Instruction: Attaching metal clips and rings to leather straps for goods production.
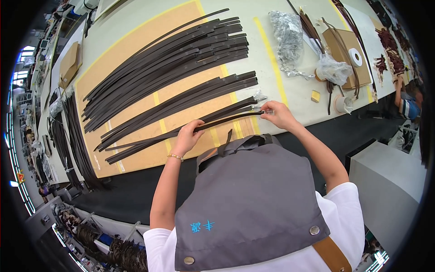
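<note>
L hand (186, 136): grip closed on dark strap (232, 119) partway along. R hand (276, 114): grip pinched at its R end; fingers hide exact contact. Strap is over near side of worktop (306, 109), close to apron (249, 195). Two-pt hold prob. keeps it straight, end steady. Other straps (176, 63) laid approx. parallel, prob. vs. tangling.

Straps (181, 59) lie across the worktable (297, 97). Right of them lies a plastic bag (287, 36); farther right, a tape roll (355, 57) sits on cardboard (351, 41).
</note>
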`<state>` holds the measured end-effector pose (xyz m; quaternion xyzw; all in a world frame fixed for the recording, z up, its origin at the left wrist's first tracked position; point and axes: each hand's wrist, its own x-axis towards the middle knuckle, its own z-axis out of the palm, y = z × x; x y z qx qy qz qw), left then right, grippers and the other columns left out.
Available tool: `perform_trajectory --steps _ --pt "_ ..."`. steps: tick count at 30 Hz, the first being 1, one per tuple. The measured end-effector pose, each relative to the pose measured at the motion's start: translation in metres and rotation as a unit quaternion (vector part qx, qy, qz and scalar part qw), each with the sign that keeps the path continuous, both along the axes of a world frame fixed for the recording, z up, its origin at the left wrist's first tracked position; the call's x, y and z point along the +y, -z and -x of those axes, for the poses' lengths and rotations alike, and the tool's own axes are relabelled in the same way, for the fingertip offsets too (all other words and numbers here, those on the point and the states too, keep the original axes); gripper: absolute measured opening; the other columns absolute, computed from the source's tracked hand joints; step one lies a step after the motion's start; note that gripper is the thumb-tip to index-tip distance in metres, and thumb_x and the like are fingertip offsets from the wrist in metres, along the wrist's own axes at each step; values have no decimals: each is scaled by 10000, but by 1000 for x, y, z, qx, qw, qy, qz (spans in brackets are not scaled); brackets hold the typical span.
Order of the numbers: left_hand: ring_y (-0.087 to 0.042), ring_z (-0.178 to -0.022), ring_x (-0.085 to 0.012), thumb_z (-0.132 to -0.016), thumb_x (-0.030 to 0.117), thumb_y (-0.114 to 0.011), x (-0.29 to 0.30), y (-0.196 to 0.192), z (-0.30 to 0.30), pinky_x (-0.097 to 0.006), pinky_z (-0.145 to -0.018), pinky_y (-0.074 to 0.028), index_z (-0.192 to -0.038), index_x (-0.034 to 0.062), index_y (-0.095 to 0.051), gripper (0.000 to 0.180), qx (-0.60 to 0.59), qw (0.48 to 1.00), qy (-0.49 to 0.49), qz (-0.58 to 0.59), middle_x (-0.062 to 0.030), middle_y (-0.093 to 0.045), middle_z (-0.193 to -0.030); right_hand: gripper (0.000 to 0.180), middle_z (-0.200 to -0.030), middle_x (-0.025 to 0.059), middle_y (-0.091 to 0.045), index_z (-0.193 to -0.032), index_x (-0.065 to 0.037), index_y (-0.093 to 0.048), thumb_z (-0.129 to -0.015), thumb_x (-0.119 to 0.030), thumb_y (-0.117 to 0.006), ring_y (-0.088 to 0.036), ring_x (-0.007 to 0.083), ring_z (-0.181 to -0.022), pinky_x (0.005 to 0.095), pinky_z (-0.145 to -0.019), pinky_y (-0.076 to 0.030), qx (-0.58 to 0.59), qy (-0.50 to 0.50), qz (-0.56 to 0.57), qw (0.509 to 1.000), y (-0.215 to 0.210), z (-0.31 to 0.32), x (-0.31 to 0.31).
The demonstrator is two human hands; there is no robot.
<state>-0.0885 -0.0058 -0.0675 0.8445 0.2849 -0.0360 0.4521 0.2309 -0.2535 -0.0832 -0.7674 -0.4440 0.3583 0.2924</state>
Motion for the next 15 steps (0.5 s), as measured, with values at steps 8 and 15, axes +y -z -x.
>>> perform_trajectory --steps 8,15 --pt "-702 -958 -282 -908 91 -734 29 38 9 -352 -774 -569 -1107 16 -699 216 -40 996 -84 2 -135 -722 -1090 276 -997 130 -740 -1025 -35 -708 -863 -244 -787 -709 278 -934 376 -862 -546 51 95 6 994 23 -11 37" --pt "-669 -890 -259 -906 94 -737 49 53 14 -334 -766 -534 -1141 32 -709 244 -27 997 -8 -78 -115 -702 -1013 267 -999 122 -740 -1034 -66 -705 -867 -263 -774 -695 281 -975 389 -885 -539 34 74 73 994 32 -22 56"
